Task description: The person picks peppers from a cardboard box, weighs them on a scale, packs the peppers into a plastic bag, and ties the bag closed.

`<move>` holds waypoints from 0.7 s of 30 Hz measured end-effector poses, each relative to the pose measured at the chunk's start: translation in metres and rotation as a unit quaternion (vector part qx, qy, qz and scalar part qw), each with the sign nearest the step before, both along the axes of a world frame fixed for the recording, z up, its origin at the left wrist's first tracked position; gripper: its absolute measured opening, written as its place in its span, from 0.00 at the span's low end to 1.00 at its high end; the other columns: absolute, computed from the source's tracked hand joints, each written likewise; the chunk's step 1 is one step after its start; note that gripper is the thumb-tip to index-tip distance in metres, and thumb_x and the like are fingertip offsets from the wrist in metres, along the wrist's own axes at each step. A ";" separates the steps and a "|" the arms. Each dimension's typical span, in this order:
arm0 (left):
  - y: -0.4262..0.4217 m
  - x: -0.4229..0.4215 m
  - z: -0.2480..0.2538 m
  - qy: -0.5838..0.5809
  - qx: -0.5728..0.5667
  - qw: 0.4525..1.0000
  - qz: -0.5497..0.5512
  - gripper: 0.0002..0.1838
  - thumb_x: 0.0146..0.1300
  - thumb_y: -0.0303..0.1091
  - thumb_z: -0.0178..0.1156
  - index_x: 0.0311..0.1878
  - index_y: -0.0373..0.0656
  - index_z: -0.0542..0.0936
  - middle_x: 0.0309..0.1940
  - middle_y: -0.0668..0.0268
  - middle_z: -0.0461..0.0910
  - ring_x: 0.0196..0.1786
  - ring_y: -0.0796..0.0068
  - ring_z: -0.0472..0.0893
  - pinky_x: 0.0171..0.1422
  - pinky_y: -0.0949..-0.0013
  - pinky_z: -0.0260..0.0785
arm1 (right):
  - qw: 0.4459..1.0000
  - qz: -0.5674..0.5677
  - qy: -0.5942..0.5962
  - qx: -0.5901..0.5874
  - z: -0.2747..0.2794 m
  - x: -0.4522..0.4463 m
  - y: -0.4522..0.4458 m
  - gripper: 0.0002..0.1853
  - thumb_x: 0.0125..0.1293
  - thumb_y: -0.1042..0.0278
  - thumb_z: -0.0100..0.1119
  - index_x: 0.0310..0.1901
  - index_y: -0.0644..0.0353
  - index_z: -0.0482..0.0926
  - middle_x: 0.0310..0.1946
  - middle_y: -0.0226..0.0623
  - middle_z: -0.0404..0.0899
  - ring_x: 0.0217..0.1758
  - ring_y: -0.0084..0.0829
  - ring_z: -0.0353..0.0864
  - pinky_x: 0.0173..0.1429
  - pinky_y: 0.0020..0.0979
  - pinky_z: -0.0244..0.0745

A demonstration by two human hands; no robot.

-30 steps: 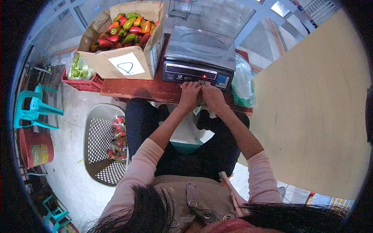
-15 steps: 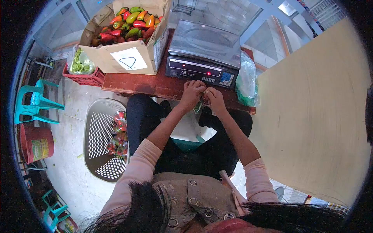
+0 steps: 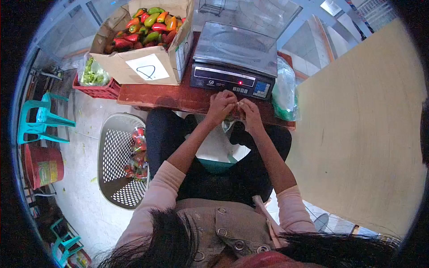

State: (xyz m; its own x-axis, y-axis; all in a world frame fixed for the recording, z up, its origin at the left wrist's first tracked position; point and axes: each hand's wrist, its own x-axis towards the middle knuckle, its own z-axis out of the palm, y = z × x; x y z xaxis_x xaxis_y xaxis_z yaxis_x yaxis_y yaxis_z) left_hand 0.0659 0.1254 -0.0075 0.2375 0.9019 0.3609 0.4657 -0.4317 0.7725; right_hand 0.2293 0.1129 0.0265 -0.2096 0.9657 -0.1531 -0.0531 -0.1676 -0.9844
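My left hand point(image 3: 221, 108) and my right hand point(image 3: 251, 115) are close together over my lap, in front of the table's near edge. Both have bent fingers closed on a small clear plastic bag point(image 3: 228, 124). It hangs below them, partly covered by my hands, and its contents are hard to make out. Just beyond my fingers stands a dark digital scale point(image 3: 223, 79) with a bare platter and a red light on its display. A cardboard box point(image 3: 118, 67) of red, orange and green peppers point(image 3: 157, 27) is left of the scale.
A perforated basket point(image 3: 104, 134) holding bagged peppers point(image 3: 140, 154) sits beside my left leg. Right of the scale lie clear plastic bags point(image 3: 284, 87). A red crate point(image 3: 99, 91) is at far left, near a teal chair point(image 3: 44, 117). A pale wooden board point(image 3: 357, 129) fills the right.
My right hand has shifted slightly down and right, and more of the plastic bag shows beneath the hands. A red light at the left of the scale's display is gone.
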 end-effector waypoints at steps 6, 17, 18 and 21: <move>0.012 0.007 -0.006 -0.087 -0.035 0.996 0.000 0.09 0.55 0.37 0.52 0.35 0.49 0.80 0.44 0.67 0.73 0.53 0.64 0.72 0.58 0.55 0.53 | 0.999 -0.039 0.021 0.010 0.004 -0.005 0.002 0.10 0.68 0.64 0.52 0.28 0.56 0.75 0.18 0.21 0.65 0.20 0.15 0.62 0.24 0.21 0.56; 0.008 0.005 -0.015 -0.052 -0.030 0.998 0.023 0.08 0.53 0.30 0.56 0.37 0.48 0.80 0.43 0.66 0.72 0.53 0.64 0.72 0.60 0.54 0.53 | 0.998 -0.054 0.033 0.006 -0.001 -0.009 0.002 0.11 0.69 0.65 0.51 0.28 0.55 0.73 0.18 0.21 0.66 0.19 0.13 0.61 0.24 0.19 0.58; 0.006 0.004 -0.013 -0.035 -0.024 0.999 0.030 0.08 0.53 0.31 0.56 0.38 0.48 0.79 0.43 0.66 0.72 0.54 0.64 0.71 0.60 0.54 0.53 | 0.998 -0.051 0.044 -0.005 0.001 -0.007 0.001 0.11 0.69 0.65 0.51 0.28 0.55 0.73 0.19 0.21 0.66 0.19 0.13 0.62 0.24 0.19 0.59; -0.001 0.004 -0.010 0.008 -0.010 0.999 0.041 0.09 0.55 0.32 0.57 0.40 0.48 0.79 0.44 0.66 0.72 0.54 0.63 0.71 0.60 0.53 0.54 | 1.000 -0.017 -0.008 0.006 0.002 0.001 0.002 0.10 0.69 0.65 0.50 0.29 0.56 0.73 0.20 0.22 0.67 0.19 0.14 0.63 0.25 0.19 0.60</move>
State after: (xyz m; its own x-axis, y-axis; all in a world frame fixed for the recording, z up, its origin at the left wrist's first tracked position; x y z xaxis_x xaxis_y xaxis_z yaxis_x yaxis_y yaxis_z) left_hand 0.0695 0.1241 -0.0171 0.1679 0.9259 0.3385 0.5118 -0.3753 0.7728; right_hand 0.2300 0.1146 0.0280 -0.1747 0.9740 -0.1444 -0.0417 -0.1538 -0.9872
